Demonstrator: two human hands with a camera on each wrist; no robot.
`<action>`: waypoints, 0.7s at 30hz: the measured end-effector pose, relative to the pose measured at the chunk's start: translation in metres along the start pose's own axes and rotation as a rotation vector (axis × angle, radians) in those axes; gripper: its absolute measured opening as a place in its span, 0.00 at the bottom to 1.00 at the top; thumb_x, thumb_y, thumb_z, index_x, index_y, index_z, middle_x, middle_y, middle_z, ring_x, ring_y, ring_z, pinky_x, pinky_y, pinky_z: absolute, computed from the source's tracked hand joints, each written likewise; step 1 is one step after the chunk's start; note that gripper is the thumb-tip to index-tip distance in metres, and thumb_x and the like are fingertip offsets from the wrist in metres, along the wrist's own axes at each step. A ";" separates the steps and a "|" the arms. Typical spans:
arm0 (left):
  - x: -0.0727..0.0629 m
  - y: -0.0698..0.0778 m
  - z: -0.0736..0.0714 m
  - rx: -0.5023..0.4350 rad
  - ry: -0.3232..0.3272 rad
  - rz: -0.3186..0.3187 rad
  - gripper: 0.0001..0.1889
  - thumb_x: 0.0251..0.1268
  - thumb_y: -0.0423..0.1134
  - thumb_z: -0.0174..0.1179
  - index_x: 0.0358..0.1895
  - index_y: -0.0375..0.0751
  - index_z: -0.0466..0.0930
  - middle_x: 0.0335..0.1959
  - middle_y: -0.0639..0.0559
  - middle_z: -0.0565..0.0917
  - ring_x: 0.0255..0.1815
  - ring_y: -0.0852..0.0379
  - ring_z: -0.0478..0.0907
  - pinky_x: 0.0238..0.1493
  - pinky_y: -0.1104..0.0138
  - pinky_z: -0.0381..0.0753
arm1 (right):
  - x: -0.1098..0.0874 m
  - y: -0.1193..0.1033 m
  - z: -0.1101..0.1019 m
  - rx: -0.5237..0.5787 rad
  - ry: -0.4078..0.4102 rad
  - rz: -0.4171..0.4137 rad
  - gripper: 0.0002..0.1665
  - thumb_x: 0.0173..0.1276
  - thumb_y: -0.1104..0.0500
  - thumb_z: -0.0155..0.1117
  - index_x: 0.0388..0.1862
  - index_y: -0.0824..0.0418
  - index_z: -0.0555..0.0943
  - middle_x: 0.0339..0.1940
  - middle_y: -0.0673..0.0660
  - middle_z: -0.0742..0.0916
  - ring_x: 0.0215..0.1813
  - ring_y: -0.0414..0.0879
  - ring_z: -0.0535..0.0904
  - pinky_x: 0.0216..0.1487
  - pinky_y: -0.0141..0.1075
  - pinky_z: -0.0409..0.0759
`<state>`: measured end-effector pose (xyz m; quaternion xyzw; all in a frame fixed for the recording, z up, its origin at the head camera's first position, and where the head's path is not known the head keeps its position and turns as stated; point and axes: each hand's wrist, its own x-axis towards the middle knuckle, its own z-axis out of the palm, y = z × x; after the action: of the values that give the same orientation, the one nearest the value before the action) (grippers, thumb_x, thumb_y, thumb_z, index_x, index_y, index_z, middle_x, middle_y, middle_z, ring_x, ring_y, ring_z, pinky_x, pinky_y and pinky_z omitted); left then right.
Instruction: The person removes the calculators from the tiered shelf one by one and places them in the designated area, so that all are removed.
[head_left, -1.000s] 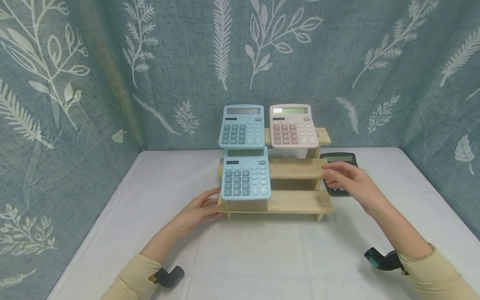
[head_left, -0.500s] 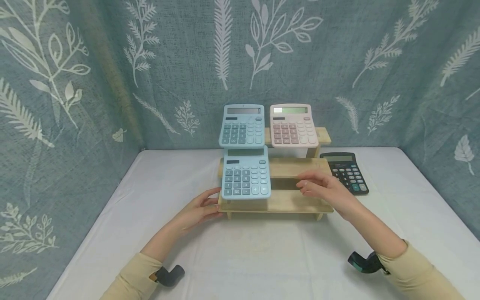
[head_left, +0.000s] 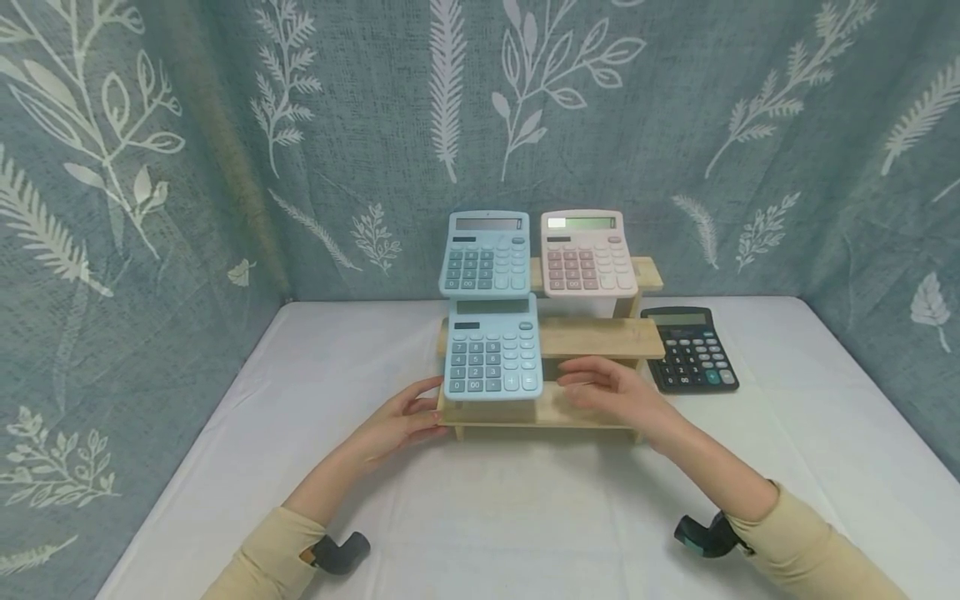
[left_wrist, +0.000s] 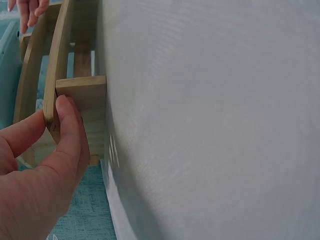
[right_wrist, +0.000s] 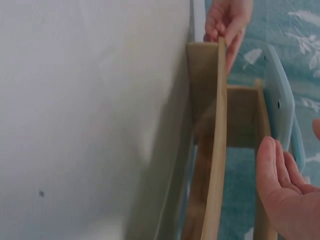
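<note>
A three-tier wooden shelf (head_left: pixel 600 335) stands on the table. My left hand (head_left: pixel 393 429) pinches the left end of its lowest board; in the left wrist view the thumb and fingers lie on either side of that board (left_wrist: pixel 59 55). Propped at the shelf's left is a light blue calculator (head_left: pixel 492 358), tilted back. My right hand (head_left: pixel 617 396) hovers by the lowest tier, to the right of that calculator, holding nothing. In the right wrist view its fingers (right_wrist: pixel 268 165) are extended close to the calculator's edge (right_wrist: pixel 282 100); whether they touch cannot be told.
On the top tier lean another blue calculator (head_left: pixel 485 258) and a pink one (head_left: pixel 588 254), side by side. A black calculator (head_left: pixel 697 354) lies right of the shelf on the white-covered table (head_left: pixel 510 508). A patterned curtain (head_left: pixel 360 133) hangs behind.
My right hand has moved left from in front of the black calculator to the lower tiers, uncovering that calculator. The left hand keeps its hold on the shelf; the calculators stay put.
</note>
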<state>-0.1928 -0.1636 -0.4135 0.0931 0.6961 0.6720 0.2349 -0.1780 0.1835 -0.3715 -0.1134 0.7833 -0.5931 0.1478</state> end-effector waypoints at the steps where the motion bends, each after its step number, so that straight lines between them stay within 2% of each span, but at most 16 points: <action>1: 0.000 0.000 0.000 0.002 0.002 -0.001 0.34 0.70 0.27 0.53 0.76 0.34 0.48 0.66 0.26 0.64 0.58 0.46 0.76 0.62 0.59 0.76 | 0.000 0.000 0.002 0.005 -0.007 -0.002 0.32 0.68 0.49 0.66 0.67 0.60 0.71 0.59 0.58 0.82 0.59 0.50 0.79 0.59 0.39 0.78; 7: 0.000 0.000 0.000 0.005 -0.006 -0.003 0.34 0.71 0.28 0.53 0.76 0.34 0.48 0.66 0.26 0.65 0.58 0.46 0.76 0.62 0.59 0.76 | 0.005 0.000 0.013 0.044 -0.050 0.009 0.34 0.68 0.50 0.65 0.68 0.63 0.69 0.60 0.60 0.81 0.58 0.52 0.79 0.61 0.42 0.77; 13: 0.000 0.000 -0.001 0.006 -0.018 0.000 0.34 0.72 0.28 0.52 0.76 0.34 0.47 0.65 0.26 0.65 0.58 0.46 0.76 0.62 0.59 0.76 | 0.011 -0.001 0.021 0.041 -0.051 0.050 0.37 0.66 0.48 0.67 0.69 0.63 0.68 0.61 0.62 0.80 0.57 0.52 0.79 0.62 0.44 0.77; 21: -0.001 -0.001 -0.001 0.007 -0.020 0.001 0.34 0.72 0.27 0.51 0.76 0.33 0.47 0.65 0.25 0.65 0.58 0.47 0.76 0.62 0.59 0.76 | 0.018 -0.003 0.029 0.073 -0.060 0.061 0.39 0.65 0.50 0.68 0.70 0.65 0.66 0.60 0.63 0.80 0.54 0.51 0.81 0.60 0.44 0.78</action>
<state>-0.1922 -0.1647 -0.4139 0.1012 0.6959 0.6688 0.2413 -0.1839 0.1507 -0.3779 -0.1016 0.7596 -0.6127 0.1932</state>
